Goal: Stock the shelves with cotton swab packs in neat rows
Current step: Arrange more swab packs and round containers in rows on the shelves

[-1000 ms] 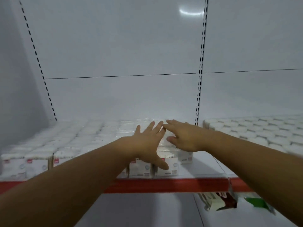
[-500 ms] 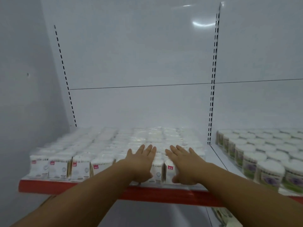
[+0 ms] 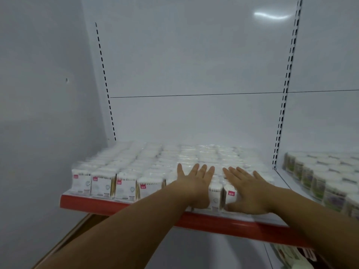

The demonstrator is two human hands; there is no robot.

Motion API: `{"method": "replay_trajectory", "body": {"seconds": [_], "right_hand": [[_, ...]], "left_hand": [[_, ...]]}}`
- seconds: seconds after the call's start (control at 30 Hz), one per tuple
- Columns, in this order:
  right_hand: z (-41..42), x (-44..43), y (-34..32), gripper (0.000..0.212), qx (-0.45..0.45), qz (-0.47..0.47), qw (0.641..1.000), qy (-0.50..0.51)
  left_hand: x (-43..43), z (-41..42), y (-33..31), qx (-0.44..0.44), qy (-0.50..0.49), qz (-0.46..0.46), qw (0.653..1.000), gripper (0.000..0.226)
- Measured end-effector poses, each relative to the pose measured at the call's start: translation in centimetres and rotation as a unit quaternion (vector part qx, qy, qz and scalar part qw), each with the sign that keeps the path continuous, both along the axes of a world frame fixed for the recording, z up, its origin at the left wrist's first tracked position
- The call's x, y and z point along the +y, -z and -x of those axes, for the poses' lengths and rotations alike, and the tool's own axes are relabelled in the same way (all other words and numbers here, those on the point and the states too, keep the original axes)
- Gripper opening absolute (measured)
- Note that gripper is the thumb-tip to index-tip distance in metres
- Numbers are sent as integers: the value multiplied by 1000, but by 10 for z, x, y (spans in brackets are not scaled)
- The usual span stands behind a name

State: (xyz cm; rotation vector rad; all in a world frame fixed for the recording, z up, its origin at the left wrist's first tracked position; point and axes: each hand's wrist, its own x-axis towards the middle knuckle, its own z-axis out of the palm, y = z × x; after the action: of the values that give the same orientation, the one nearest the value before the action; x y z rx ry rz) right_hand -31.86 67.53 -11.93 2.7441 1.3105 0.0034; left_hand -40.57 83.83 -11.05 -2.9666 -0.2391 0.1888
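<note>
Since they drew back from deeper in, the left hand [image 3: 196,183] and right hand [image 3: 250,189] lie flat, fingers straight, grasping nothing, on the front packs [image 3: 124,183] at the shelf [image 3: 97,202] edge; the rows seem nearly even.

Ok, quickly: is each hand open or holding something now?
Left hand: open, straight fingers resting on the cotton swab packs.
Right hand: open, also flat on the packs.
</note>
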Motion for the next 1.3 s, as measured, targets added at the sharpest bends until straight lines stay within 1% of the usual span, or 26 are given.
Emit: {"method": "replay_trajectory", "body": {"seconds": [0.1, 0.13, 0.23, 0.3, 0.33, 0.4, 0.47, 0.53, 0.67, 0.77, 0.87, 0.97, 1.03, 1.07, 1.13, 1.17, 1.23, 1.3], "right_hand": [[8, 0, -4, 117, -28, -1, 1000, 8], [11, 0, -6, 119, -45, -18, 999, 7], [22, 7, -17, 111, -70, -118, 991, 7], [34, 25, -20, 103, -74, -155, 985, -3], [42, 39, -20, 101, -70, -153, 986, -15], [56, 72, -15, 100, -73, -116, 990, -46], [65, 100, -6, 101, -87, -57, 993, -53], [66, 117, 2, 102, -84, -27, 996, -29], [59, 121, 9, 103, -57, -44, 997, -2], [61, 122, 10, 101, -54, -39, 998, 17], [65, 124, 8, 97, -89, -6, 995, 41], [72, 128, 3, 97, -123, 38, 989, 77], [80, 132, -6, 104, -109, 75, 986, 105], [84, 134, -12, 112, -95, 85, 985, 115], [93, 139, -23, 124, -77, 64, 989, 105], [97, 144, -26, 122, -77, 33, 993, 88], [109, 158, -26, 110, -90, -25, 994, 54], [122, 181, -20, 105, -108, -48, 993, 28]], "left_hand": [[5, 6, -12, -1, 42, 10, 999, 107], [10, 11, -18, -12, 65, 23, 998, 112], [45, 33, -34, -38, 120, 56, 990, 121], [79, 47, -34, -30, 115, 21, 993, 125], [96, 53, -33, -19, 99, -8, 995, 126], [124, 59, -28, 12, 55, -50, 997, 126], [140, 60, -22, 43, 33, -57, 997, 121], [148, 55, -16, 54, 44, -43, 997, 113], [153, 43, -8, 49, 76, -22, 996, 105], [154, 41, -4, 31, 88, -8, 996, 98], [155, 42, -1, 16, 102, -1, 995, 97], [155, 41, -3, 8, 106, 2, 994, 98], [156, 44, -8, 4, 121, 1, 993, 102], [159, 48, -10, -9, 136, 0, 991, 107], [174, 59, -14, -52, 182, 17, 982, 120], [186, 67, -17, -77, 200, 41, 976, 124], [220, 84, -23, -128, 210, 72, 967, 129], [264, 102, -30, -151, 177, 76, 969, 131]]}}
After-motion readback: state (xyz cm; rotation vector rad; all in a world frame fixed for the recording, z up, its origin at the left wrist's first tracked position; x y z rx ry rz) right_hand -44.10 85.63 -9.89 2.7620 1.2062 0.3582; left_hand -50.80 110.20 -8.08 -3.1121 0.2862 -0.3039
